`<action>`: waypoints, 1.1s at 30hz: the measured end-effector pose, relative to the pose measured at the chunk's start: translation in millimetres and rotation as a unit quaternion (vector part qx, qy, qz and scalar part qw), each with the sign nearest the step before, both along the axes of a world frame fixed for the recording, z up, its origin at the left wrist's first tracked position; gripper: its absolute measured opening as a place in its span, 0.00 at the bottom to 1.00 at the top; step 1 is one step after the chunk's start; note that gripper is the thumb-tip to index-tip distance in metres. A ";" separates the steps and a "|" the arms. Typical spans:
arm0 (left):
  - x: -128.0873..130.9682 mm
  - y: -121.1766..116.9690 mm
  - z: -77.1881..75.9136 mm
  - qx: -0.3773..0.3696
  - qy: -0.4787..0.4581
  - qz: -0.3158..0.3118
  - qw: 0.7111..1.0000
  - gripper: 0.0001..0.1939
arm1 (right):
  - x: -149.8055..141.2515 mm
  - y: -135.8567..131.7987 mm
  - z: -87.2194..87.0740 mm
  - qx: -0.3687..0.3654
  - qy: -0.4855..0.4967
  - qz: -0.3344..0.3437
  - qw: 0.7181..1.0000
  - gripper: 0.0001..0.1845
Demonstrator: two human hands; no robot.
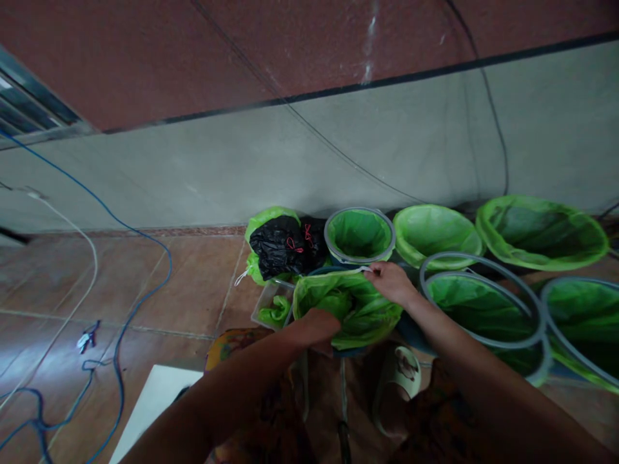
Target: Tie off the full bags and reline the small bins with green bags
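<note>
Directly in front of me stands a bin lined with a green bin bag [367, 328]. At its far right rim my right hand [391, 282] pinches the bag's edge where a white drawstring [362, 269] shows. My left hand [323, 327] reaches over the near left side of the same bag, and its fingers are hidden by the wrist and the green plastic. Bunched green plastic [336, 301] lies in the bag near that hand. A clear plastic box [261, 303] with a crumpled green bag [275, 312] inside sits just left of the bin.
Several other bins with green liners surround it, including a grey-rimmed bin [360, 216]; a loose grey ring [483, 259] lies on another. Black bags [278, 248] with red ties rest by the wall. Blue cable [145, 296], keys [88, 338] and a white board [157, 393] are at left.
</note>
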State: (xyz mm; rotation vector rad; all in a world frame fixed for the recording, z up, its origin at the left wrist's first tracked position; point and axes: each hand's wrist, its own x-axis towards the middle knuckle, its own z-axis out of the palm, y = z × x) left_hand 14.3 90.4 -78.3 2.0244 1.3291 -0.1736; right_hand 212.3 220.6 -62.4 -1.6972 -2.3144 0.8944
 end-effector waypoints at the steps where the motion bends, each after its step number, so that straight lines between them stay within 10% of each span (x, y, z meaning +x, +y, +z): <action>1: -2.7 -1.7 -6.5 0.000 0.017 -0.024 1.000 0.10 | 0.1 -0.2 0.2 0.000 -0.008 0.000 1.000 0.14; 10: -4.2 -3.5 -33.9 -0.007 -0.037 0.059 0.998 0.19 | -2.0 -1.9 -7.8 0.031 0.005 0.007 0.999 0.13; 23: 0.2 42.8 22.9 0.140 -0.048 0.072 0.986 0.13 | -7.6 -9.2 -10.6 -0.062 0.091 0.041 0.993 0.14; 33: -0.3 59.0 34.6 0.206 -0.137 0.205 0.947 0.14 | -26.8 -29.9 6.9 -0.242 0.300 0.071 0.920 0.23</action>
